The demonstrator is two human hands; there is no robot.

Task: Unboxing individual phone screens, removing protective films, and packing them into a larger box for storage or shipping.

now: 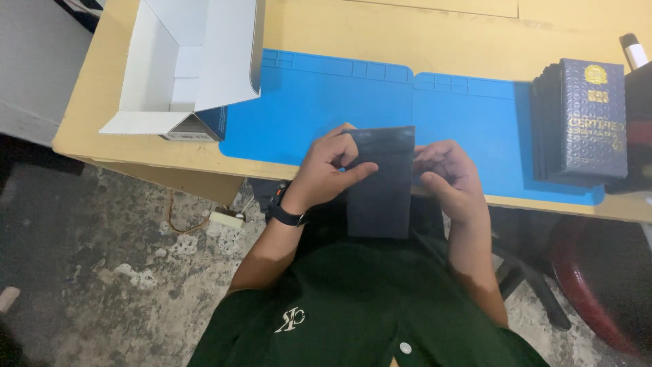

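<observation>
Hands meet over the blue mat: our left hand and right hand each pinch a dark pouch by its sides. We see an open white box to the left and stacked dark boxes to the right.

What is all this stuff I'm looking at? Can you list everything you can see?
Flat pouch: one, dark grey, held upright between both hands at the table's near edge.
Work mat: one, blue, on the table.
Table: one, light wood.
Open carton: one, white inside, far left of the table.
Stack of flat packs: one stack, dark with pale print, right end of the mat.
Stool: one, red, lower right.
Floor: grey, mottled.
Wristwatch: one, black, left wrist.
Left hand: grips pouch's left edge.
Right hand: grips its right edge.
</observation>
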